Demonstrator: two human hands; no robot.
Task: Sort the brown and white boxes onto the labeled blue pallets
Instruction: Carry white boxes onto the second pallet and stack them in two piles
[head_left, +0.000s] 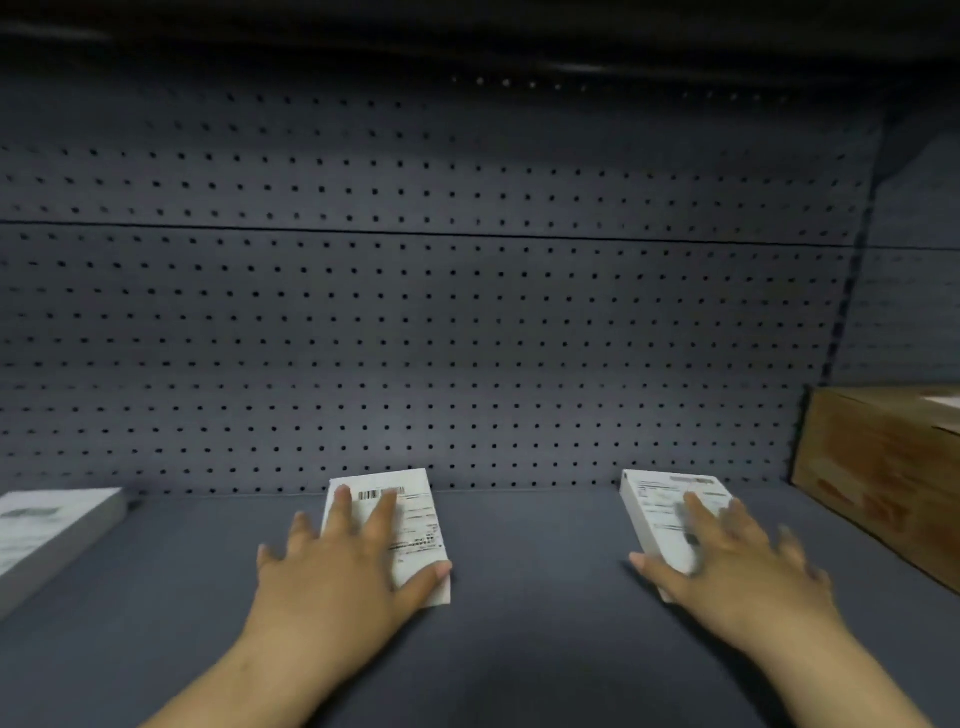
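Note:
Two small white boxes with printed labels lie flat on a dark grey shelf. My left hand rests on top of the left white box, fingers spread over it and thumb against its right edge. My right hand lies on the right white box, thumb at its left side; this hand is blurred. Both boxes sit on the shelf surface near the back panel. A brown cardboard box stands at the far right of the shelf. No blue pallet is in view.
Another white box with a label lies at the shelf's left edge. A grey perforated back panel rises behind the boxes. An upright post divides the shelf bay on the right. A dark shelf overhangs above.

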